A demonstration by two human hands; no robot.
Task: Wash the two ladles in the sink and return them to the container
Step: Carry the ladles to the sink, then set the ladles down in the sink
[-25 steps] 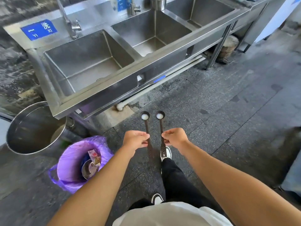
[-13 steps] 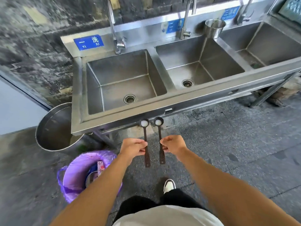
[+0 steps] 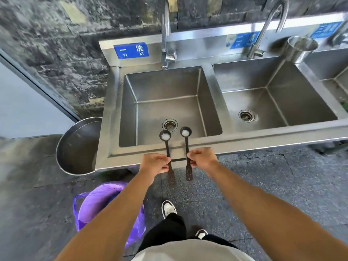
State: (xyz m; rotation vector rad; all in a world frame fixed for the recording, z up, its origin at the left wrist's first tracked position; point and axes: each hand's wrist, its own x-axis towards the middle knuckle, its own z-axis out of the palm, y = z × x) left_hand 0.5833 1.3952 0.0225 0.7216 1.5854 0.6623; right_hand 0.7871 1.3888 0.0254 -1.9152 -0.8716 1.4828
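Note:
I hold two small dark ladles by their handles, one in each hand. My left hand [image 3: 154, 164] grips the left ladle [image 3: 165, 136] and my right hand [image 3: 201, 159] grips the right ladle [image 3: 186, 132]. Each bowl carries something white. Both bowls hang over the front part of the left steel sink basin [image 3: 143, 117], close to its drain [image 3: 169, 125]. A tall faucet [image 3: 166, 34] stands behind this basin. A steel cup-shaped container [image 3: 301, 48] sits on the ledge at the back right.
A second basin [image 3: 278, 102] with its own faucet [image 3: 263, 32] lies to the right. A large steel pot [image 3: 75, 147] stands on the floor left of the sink. A purple bag [image 3: 98, 204] sits under my left arm. Stone wall behind.
I have stepped up to the sink. The ladle bowls, earlier over the floor in front of the sink's edge, are now over the left basin. Both hands keep their grip.

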